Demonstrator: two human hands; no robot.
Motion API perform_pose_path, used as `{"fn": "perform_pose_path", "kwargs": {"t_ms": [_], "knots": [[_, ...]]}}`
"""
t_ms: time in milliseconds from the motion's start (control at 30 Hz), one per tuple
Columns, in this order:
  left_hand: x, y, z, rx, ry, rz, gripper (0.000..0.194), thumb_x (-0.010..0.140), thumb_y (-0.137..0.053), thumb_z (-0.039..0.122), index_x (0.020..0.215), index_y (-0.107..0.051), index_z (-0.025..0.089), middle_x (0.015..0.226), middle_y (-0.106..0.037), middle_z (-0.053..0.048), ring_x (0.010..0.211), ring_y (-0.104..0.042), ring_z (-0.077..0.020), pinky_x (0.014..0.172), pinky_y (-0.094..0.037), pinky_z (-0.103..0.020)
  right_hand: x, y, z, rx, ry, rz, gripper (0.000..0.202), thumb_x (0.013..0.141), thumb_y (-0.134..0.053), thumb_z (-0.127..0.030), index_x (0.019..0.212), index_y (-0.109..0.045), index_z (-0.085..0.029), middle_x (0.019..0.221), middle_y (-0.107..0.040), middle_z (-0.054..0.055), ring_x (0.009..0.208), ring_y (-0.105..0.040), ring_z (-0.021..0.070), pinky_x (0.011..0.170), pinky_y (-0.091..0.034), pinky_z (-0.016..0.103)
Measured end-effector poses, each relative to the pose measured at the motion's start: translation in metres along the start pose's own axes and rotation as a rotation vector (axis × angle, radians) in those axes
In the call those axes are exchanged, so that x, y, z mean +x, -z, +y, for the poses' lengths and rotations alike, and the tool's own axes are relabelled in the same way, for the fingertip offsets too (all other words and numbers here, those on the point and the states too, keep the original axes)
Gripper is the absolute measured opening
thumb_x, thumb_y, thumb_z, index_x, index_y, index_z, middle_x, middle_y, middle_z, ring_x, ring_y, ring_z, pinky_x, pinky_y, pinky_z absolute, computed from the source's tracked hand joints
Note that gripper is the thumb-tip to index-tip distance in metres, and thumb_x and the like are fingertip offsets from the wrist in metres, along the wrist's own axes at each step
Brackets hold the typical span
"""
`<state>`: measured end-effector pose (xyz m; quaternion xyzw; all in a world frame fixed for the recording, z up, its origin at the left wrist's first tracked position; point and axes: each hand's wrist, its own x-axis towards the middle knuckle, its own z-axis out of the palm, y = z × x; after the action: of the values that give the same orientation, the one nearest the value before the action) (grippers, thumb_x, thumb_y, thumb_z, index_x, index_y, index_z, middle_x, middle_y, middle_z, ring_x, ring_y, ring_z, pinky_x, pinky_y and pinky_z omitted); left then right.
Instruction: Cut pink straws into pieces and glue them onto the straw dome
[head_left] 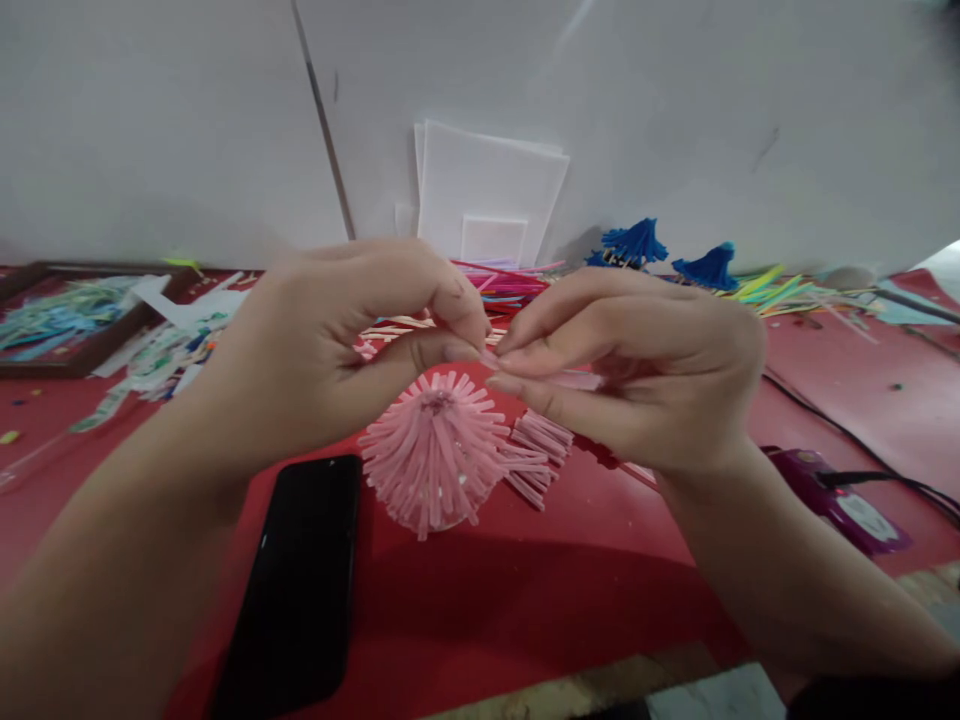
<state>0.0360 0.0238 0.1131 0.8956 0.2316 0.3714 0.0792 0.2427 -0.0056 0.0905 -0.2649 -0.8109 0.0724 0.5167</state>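
A pale wall spans the far side, and before it you have a red surface. Your left hand and right hand meet over the middle, fingertips drawn in narrow, both pinching a pink strip. White sheets lean against the wall, and a dark phone lies near, on the left. At far left, a brown frame surrounds loose coloured strips. The pink tuft sits below your fingertips, just right of the phone, its strips drooping all round. A purple device with a black cord lies at right. Two blue tufts stand far right of centre. Short pink pieces lie just right of the pink tuft. Smallest is that pink strip between your fingertips; you can't tell whether the pink under your right fingers belongs to it.
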Motion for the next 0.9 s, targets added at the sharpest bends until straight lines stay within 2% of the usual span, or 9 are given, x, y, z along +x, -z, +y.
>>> {"fn": "perform_pose_path", "kwargs": {"t_ms": [100, 200, 300, 467, 567, 700, 800, 900], "knots": [[0.001, 0.005, -0.001, 0.019, -0.041, -0.037, 0.009, 0.089, -0.06, 0.022, 0.082, -0.064, 0.026, 0.092, -0.067, 0.002, 0.086, -0.064, -0.0151, 0.076, -0.05, -0.026, 0.0, 0.002, -0.001, 0.013, 0.046, -0.045, 0.021, 0.076, -0.072, -0.009, 0.063, -0.06, -0.022, 0.075, -0.068, -0.003, 0.074, -0.066, 0.0111, 0.065, -0.056, 0.027], [0.0, 0.009, -0.004, 0.018, -0.077, -0.07, 0.01, 0.09, -0.058, 0.016, 0.085, -0.065, 0.022, 0.099, -0.064, -0.001, 0.089, -0.062, -0.0134, 0.079, -0.05, -0.025, 0.001, 0.004, -0.003, 0.013, 0.056, -0.08, 0.023, 0.075, -0.071, -0.006, 0.063, -0.059, -0.021, 0.077, -0.068, -0.002, 0.075, -0.066, 0.0099, 0.066, -0.056, 0.025], [-0.001, 0.012, -0.008, 0.029, -0.069, -0.087, 0.012, 0.091, -0.057, 0.016, 0.085, -0.066, 0.02, 0.1, -0.063, -0.003, 0.09, -0.061, -0.0136, 0.079, -0.05, -0.026, 0.003, 0.009, -0.003, -0.006, 0.049, -0.155, 0.016, 0.081, -0.067, -0.009, 0.072, -0.066, -0.021, 0.085, -0.072, -0.002, 0.081, -0.069, 0.0095, 0.071, -0.057, 0.024], [-0.002, 0.015, -0.009, 0.034, -0.036, -0.071, 0.012, 0.09, -0.059, 0.023, 0.084, -0.069, 0.02, 0.096, -0.066, -0.002, 0.086, -0.061, -0.0124, 0.078, -0.048, -0.025, 0.005, 0.016, 0.003, -0.03, 0.142, -0.258, 0.014, 0.086, -0.063, -0.008, 0.087, -0.072, -0.019, 0.092, -0.076, -0.001, 0.09, -0.071, 0.0096, 0.079, -0.059, 0.021], [-0.003, 0.011, -0.005, -0.006, 0.032, -0.037, 0.01, 0.088, -0.062, 0.022, 0.083, -0.07, 0.022, 0.086, -0.069, 0.003, 0.081, -0.063, -0.0093, 0.074, -0.047, -0.019, -0.002, 0.014, 0.002, -0.046, 0.151, -0.15, 0.014, 0.085, -0.064, -0.008, 0.088, -0.072, -0.02, 0.092, -0.075, 0.001, 0.09, -0.072, 0.0131, 0.079, -0.06, 0.026], [-0.012, -0.006, 0.004, -0.053, 0.182, 0.115, 0.005, 0.088, -0.066, 0.026, 0.091, -0.07, 0.025, 0.084, -0.072, 0.007, 0.078, -0.065, -0.0076, 0.073, -0.049, -0.018, -0.026, 0.006, -0.005, -0.158, 0.199, 0.074, 0.015, 0.08, -0.07, -0.006, 0.09, -0.071, -0.018, 0.093, -0.075, 0.005, 0.088, -0.071, 0.0158, 0.078, -0.061, 0.03], [-0.023, -0.02, 0.01, -0.131, 0.344, 0.25, 0.017, 0.094, -0.058, 0.026, 0.11, -0.063, 0.023, 0.091, -0.074, 0.004, 0.085, -0.068, -0.0094, 0.074, -0.051, -0.02, -0.047, -0.001, -0.008, -0.23, 0.268, 0.107, 0.018, 0.075, -0.074, -0.004, 0.09, -0.071, -0.015, 0.09, -0.075, 0.007, 0.082, -0.07, 0.016, 0.072, -0.062, 0.031], [-0.037, -0.031, 0.016, -0.259, 0.505, 0.318, 0.021, 0.098, -0.05, 0.031, 0.112, -0.06, 0.02, 0.098, -0.075, -0.001, 0.098, -0.069, -0.0133, 0.082, -0.052, -0.023, -0.064, -0.008, -0.005, -0.257, 0.314, 0.07, 0.021, 0.073, -0.075, -0.002, 0.091, -0.072, -0.012, 0.089, -0.074, 0.007, 0.084, -0.069, 0.0169, 0.071, -0.062, 0.031]]}}
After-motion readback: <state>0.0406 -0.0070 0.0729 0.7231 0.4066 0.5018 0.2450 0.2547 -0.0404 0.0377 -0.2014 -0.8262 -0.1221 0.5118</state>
